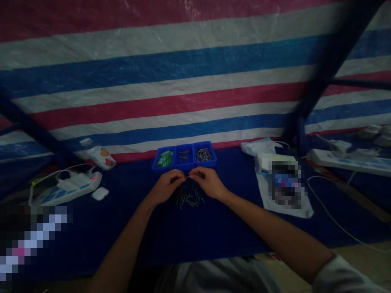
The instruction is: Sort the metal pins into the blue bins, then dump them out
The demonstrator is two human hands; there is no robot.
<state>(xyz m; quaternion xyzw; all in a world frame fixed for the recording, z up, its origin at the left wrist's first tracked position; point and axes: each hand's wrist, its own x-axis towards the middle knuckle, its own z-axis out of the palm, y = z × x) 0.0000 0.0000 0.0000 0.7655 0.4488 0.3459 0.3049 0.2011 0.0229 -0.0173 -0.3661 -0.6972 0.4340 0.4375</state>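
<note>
Grey clothing fills the bottom edge beneath two bare forearms, a pale sleeve on the right one, as a person works at a table under a dark blue cover. Loose, thin metal pins lie scattered on the cover, just on the near side of the hands. Above them, the left hand and right hand nearly meet, fingers curled and fingertips pinched closed on a thin, pale, slightly curved piece that spans the small gap between them; its material is too small to tell.

To the left are a rounded white case and, beside it, a white power strip with a red light and plugged-in adapters. To the right, a white sheet lies under a partly pixelated item, with a pale packet near its far end.

Just beyond the hands, three blue plastic bins stand side by side: the left bin holds green and clear pieces, the middle bin a few metal pins, the right bin many shiny metal pieces. A clear labelled bottle leans at far left, before red, white and blue striped sheeting.
</note>
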